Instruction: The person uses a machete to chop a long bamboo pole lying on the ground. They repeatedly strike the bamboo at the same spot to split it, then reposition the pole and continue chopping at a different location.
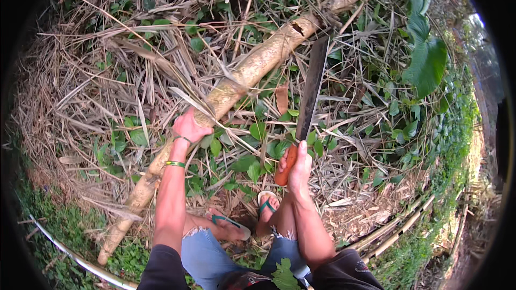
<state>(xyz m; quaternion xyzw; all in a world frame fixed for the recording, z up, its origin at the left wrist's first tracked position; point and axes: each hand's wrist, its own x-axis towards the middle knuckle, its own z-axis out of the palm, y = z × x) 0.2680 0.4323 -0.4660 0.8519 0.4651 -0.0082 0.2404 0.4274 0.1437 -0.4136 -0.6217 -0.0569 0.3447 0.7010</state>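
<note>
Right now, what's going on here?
A person's left hand grips a long pole that slants across dry leaves. The right hand holds a machete by its orange-brown handle, blade pointing away from the body. The pole has a dark hole toward its far end; whether the blade touches it is unclear.

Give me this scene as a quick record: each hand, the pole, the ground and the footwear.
Left hand: on the bamboo pole, bands at the wrist
Right hand: gripping a machete by its orange-brown handle, blade pointing away from the person
Pole: lying diagonally, with a dark hole in its far part
Ground: dry stalks and leaves, some green plants
Footwear: flip-flops with green straps
</note>
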